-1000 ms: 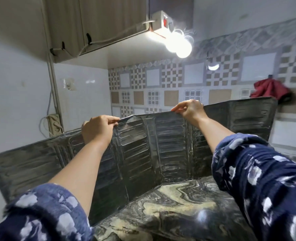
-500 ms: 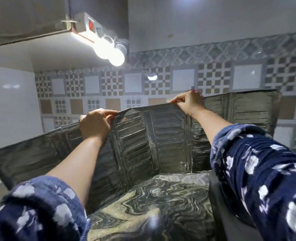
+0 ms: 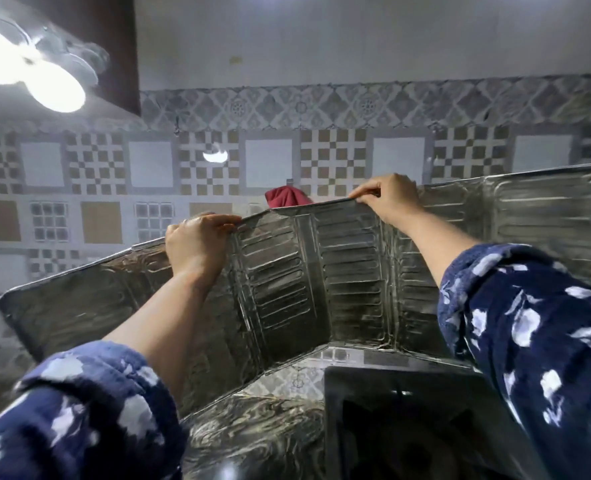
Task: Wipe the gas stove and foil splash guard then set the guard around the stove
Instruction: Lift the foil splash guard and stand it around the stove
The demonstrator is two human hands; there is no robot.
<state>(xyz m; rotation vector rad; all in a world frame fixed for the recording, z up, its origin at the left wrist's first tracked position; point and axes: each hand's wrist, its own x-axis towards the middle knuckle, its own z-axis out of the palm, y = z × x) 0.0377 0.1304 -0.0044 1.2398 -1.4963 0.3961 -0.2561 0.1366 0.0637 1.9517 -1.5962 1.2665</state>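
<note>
While both the left hand [image 3: 197, 242] and right hand [image 3: 389, 199] pinch its top edge, the foil splash guard [image 3: 287, 289] stands along the counter's [image 3: 252, 434] back edge behind the stove [image 3: 408, 420]; wrapping it round seems unfinished

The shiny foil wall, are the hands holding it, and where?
Yes. The left hand and right hand both pinch the foil guard at its top edge.
</note>
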